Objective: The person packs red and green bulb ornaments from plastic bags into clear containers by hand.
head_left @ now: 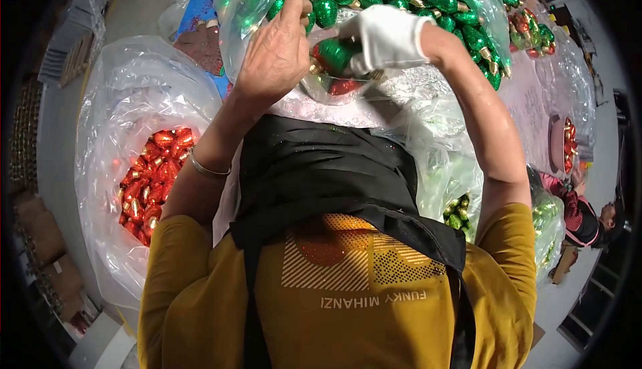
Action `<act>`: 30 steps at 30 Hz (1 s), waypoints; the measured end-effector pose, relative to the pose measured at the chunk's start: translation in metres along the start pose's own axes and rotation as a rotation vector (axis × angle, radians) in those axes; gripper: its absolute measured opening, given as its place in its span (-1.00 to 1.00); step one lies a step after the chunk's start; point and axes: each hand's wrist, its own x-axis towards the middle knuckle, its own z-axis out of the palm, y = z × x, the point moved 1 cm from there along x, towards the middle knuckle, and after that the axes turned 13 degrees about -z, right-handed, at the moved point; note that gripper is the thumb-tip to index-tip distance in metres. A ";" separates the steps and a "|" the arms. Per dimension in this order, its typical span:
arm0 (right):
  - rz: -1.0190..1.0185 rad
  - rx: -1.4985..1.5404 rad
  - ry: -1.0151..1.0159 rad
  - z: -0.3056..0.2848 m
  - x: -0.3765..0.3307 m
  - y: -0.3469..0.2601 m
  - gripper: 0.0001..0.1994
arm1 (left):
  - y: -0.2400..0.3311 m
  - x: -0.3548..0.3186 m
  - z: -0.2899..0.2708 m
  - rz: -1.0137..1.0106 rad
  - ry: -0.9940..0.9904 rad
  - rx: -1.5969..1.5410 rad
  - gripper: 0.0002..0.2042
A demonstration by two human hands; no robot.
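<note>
My bare left hand (275, 49) is closed, its fingers curled at the edge of a small clear plastic bag (319, 91); the grip itself is partly hidden. Inside that bag a red ornament (344, 87) shows. My right hand (391, 38), in a white glove, reaches over the bag's mouth. Its fingers are closed around a green glitter ornament (334, 55), smeared by motion. Just beyond both hands lies a heap of green glitter bulb ornaments (421, 0) with gold caps, in a large clear bag (235, 18).
Shiny red ornaments (152, 182) fill a big plastic bag (107, 121) on the left. Lighter green ornaments (458, 214) sit in a bag by my right elbow. Mixed red and green ones (531, 31) lie at the far right. Another person (585, 215) is at the right edge.
</note>
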 end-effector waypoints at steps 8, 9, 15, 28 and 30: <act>-0.104 -0.059 -0.028 0.053 0.025 0.027 -0.75 | 0.015 0.010 0.005 0.125 -0.250 0.079 -0.80; -0.098 -0.037 -0.033 0.056 0.027 0.027 -0.77 | 0.013 0.013 0.003 0.153 -0.296 0.110 -0.78; -0.104 0.145 0.622 0.036 -0.066 -0.002 -0.75 | 0.016 0.014 0.016 0.463 -0.316 0.125 -0.64; 1.048 0.659 1.064 0.185 -0.335 0.032 -0.83 | 0.011 0.031 0.037 0.567 -0.833 0.241 -0.50; 1.463 0.161 0.191 0.234 -0.381 0.040 -0.72 | 0.026 0.037 0.042 0.591 -0.870 0.254 -0.52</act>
